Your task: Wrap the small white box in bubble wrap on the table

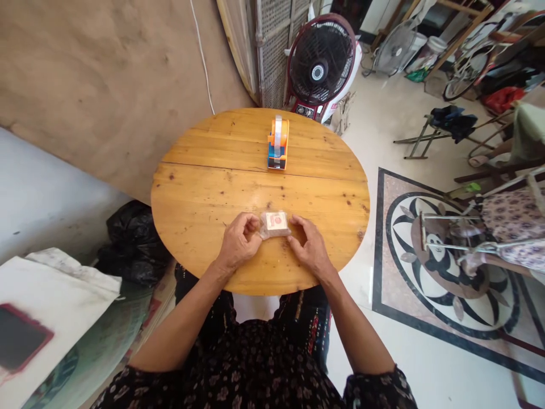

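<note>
A small packet (pixel 276 224) in clear plastic wrap lies on the wooden table, showing a pale label with a reddish print on its top face. At its left edge, my left hand (pixel 240 241) has its fingers curled and its thumb and fingertips closed on the plastic. My right hand (pixel 310 243) is at the packet's right edge, thumb and forefinger apart around the corner; whether the fingertips touch the plastic is hard to tell. Beyond the packet, an orange and blue tape dispenser (pixel 278 145) with a roll of clear tape stands upright.
The oval wooden table (pixel 204 193) is in front of me. A dark red fan (pixel 321 62) stands behind it. Black plastic bags (pixel 134 241) lie on the left. To the right are a folding stool (pixel 432 133) and a patterned floor panel (pixel 395 284). Part of another person shows at the right edge.
</note>
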The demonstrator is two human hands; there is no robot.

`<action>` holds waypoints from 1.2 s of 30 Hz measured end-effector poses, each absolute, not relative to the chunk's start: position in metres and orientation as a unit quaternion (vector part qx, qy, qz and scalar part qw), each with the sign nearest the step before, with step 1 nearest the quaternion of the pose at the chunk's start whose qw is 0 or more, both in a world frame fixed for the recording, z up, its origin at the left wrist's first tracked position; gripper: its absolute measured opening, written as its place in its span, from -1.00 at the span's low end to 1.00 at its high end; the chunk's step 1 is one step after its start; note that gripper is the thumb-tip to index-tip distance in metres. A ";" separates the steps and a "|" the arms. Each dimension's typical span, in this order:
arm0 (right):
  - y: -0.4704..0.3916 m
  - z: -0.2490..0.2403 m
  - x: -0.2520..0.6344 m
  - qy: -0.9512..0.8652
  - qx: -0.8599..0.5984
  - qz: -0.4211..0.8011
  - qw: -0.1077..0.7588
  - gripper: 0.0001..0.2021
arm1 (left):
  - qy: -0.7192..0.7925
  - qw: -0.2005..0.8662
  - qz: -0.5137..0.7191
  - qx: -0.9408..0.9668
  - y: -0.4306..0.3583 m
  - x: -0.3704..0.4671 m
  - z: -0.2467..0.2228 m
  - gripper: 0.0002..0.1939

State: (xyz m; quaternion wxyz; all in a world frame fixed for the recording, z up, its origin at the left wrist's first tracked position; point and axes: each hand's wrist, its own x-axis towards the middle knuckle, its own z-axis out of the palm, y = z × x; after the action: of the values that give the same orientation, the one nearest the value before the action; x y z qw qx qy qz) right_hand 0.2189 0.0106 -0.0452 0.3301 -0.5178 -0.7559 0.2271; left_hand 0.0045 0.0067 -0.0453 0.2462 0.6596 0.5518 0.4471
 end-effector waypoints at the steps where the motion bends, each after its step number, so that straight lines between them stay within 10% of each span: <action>1: 0.010 -0.045 0.218 -0.757 -0.520 0.221 0.329 -0.58 | 0.559 0.247 0.430 0.665 0.007 0.005 -0.046 -0.80; 13: 0.006 -0.041 0.221 -0.780 -0.503 0.226 0.296 -0.61 | 0.545 0.225 0.412 0.695 0.011 0.004 -0.046 -0.92; 26: 0.073 -0.047 0.241 -0.631 -0.682 0.091 0.360 -0.58 | 0.292 0.189 0.322 0.880 -0.064 0.138 0.005 -0.49; 36: 0.089 -0.057 0.237 -0.587 -0.740 0.071 0.320 -0.58 | 0.179 0.313 0.318 0.877 -0.142 0.130 0.011 -0.52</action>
State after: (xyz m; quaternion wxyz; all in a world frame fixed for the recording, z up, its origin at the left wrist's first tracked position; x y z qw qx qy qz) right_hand 0.2373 0.0891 -0.0572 0.3203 -0.7402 -0.5869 0.0715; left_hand 0.1301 -0.1416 0.0112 0.3128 0.8768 0.1794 0.3181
